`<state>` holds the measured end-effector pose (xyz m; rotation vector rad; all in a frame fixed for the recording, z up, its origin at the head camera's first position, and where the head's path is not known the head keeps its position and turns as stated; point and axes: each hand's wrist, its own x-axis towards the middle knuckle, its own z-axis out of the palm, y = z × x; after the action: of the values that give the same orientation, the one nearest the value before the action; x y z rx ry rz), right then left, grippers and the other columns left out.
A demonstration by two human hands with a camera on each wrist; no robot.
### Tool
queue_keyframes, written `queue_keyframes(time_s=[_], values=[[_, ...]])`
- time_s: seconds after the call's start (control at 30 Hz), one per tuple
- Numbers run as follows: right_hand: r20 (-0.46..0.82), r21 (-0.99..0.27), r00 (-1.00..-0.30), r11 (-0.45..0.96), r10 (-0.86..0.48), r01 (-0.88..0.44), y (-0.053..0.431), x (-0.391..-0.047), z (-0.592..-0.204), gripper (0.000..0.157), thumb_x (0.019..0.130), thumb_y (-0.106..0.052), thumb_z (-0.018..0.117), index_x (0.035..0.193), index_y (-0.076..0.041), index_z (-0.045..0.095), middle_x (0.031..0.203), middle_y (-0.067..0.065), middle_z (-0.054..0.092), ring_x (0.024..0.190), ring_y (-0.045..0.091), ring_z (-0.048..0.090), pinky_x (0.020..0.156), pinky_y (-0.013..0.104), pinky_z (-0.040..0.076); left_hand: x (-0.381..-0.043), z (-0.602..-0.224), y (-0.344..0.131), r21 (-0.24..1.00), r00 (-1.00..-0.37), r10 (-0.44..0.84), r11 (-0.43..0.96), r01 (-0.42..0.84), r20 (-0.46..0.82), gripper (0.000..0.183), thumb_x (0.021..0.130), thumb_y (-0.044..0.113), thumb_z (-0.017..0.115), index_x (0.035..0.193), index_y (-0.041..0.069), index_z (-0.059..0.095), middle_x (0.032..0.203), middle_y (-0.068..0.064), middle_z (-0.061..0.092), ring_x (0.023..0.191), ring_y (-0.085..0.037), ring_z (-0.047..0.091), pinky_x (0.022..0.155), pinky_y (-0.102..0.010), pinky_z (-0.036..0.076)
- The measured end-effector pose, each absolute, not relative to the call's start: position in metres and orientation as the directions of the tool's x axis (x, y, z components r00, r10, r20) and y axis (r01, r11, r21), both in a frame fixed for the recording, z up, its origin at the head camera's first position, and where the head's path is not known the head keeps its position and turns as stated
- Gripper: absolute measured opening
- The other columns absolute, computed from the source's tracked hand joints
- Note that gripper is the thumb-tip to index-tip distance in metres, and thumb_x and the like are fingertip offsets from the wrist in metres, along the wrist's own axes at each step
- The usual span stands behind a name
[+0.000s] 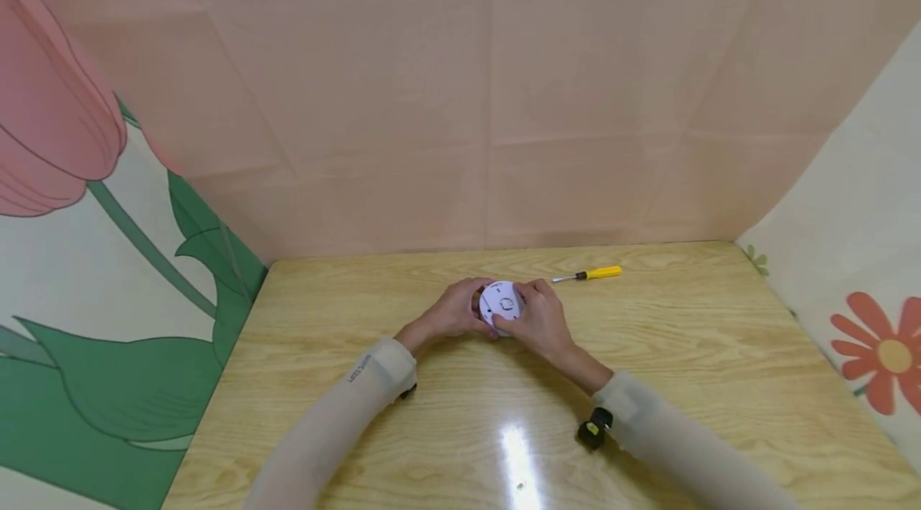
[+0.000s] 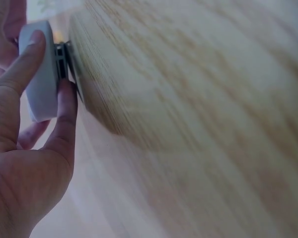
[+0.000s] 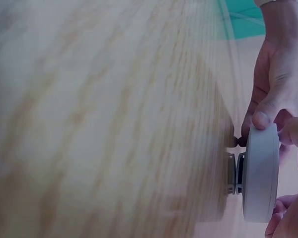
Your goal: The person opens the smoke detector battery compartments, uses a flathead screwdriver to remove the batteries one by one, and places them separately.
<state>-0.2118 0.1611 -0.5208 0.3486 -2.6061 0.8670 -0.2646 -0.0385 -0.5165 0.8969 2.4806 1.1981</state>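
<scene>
A round white smoke detector (image 1: pixel 500 302) is held between both hands just above the wooden table, its flat back with slots and small holes facing up. My left hand (image 1: pixel 460 308) grips its left edge; in the left wrist view the thumb lies on the white rim and a finger reaches to the dark slotted part (image 2: pixel 62 62) underneath. My right hand (image 1: pixel 540 318) holds the right side, with the thumb on the flat back. In the right wrist view, the detector's slotted underside (image 3: pixel 236 173) faces the tabletop closely; whether it touches is hard to tell.
Behind and to the right of the hands, a screwdriver (image 1: pixel 593 274) with a yellow handle lies on the table (image 1: pixel 691 334). A beige cloth backdrop (image 1: pixel 489 94) hangs behind the table. Flower-patterned cloth (image 1: pixel 863 254) stands at the sides.
</scene>
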Motion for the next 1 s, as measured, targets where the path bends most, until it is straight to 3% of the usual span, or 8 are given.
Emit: queue_keyframes(time_s=[0.27,0.53,0.8,1.0], values=[[0.396,-0.558,-0.914,0.768,-0.087,-0.314,0.161,-0.213,-0.52,0.073,0.07,-0.034,0.095,0.122,0.011,0.072,0.104,0.021,0.066,0.091,0.031,0.061,0.078,0.046,0.056,-0.265,-0.519,-0.039,0.781,-0.782,0.622,0.462,0.419,0.051,0.089,0.072,0.018,0.101,0.149,0.01,0.056,0.133,-0.006,0.066,0.112,-0.015,0.064,0.097,-0.03,0.054],[0.421,-0.56,-0.903,0.759,-0.086,-0.333,0.166,-0.216,-0.519,0.071,0.068,-0.03,0.094,0.123,0.01,0.072,0.106,0.022,0.066,0.091,0.031,0.062,0.077,0.047,0.056,-0.266,-0.52,-0.04,0.769,-0.776,0.625,0.454,0.45,0.085,0.087,0.071,0.014,0.101,0.147,0.008,0.057,0.121,-0.006,0.068,0.099,-0.014,0.065,0.084,-0.025,0.056],[0.423,-0.566,-0.896,0.731,-0.139,-0.381,0.178,-0.219,-0.514,0.066,0.067,-0.021,0.094,0.121,0.011,0.072,0.105,0.023,0.067,0.088,0.032,0.064,0.073,0.044,0.058,-0.264,-0.519,-0.041,0.805,-0.783,0.62,0.439,0.398,0.049,0.092,0.072,0.01,0.1,0.151,0.006,0.053,0.128,-0.009,0.066,0.101,-0.016,0.068,0.088,-0.025,0.058],[0.416,-0.535,-0.892,0.747,-0.174,-0.395,0.192,-0.223,-0.511,0.069,0.066,-0.023,0.094,0.123,0.009,0.072,0.108,0.023,0.066,0.091,0.033,0.064,0.076,0.045,0.058,-0.265,-0.519,-0.041,0.824,-0.78,0.623,0.417,0.383,0.048,0.091,0.072,0.007,0.099,0.15,0.006,0.053,0.127,-0.01,0.066,0.099,-0.016,0.07,0.085,-0.024,0.059]])
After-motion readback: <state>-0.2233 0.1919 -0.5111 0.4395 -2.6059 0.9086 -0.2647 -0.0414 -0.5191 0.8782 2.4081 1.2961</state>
